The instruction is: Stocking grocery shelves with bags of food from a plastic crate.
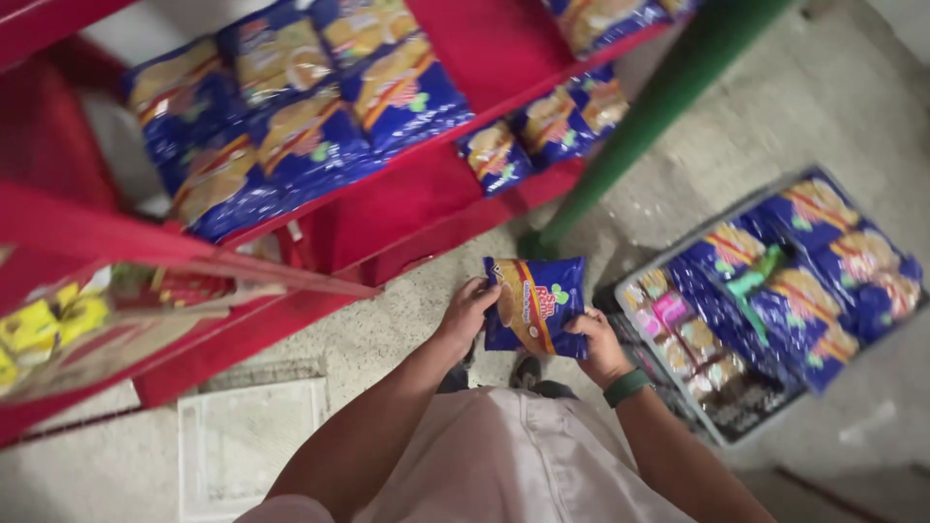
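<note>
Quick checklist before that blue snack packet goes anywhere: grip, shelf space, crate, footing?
1. Both hands on the packet: ok. The left hand and right hand each hold a side of the blue snack packet.
2. Grip firmness: cannot tell; fingertips wrap the edges, but pressure is not visible.
3. Packet intact: ok on the face in view; its back is hidden.
4. Room on the red shelf: ok, bare red surface beside the stacked blue packets.
5. Grey crate within reach: ok, it sits beside the right hand.
6. Floor underfoot: ok, where visible.
</note>
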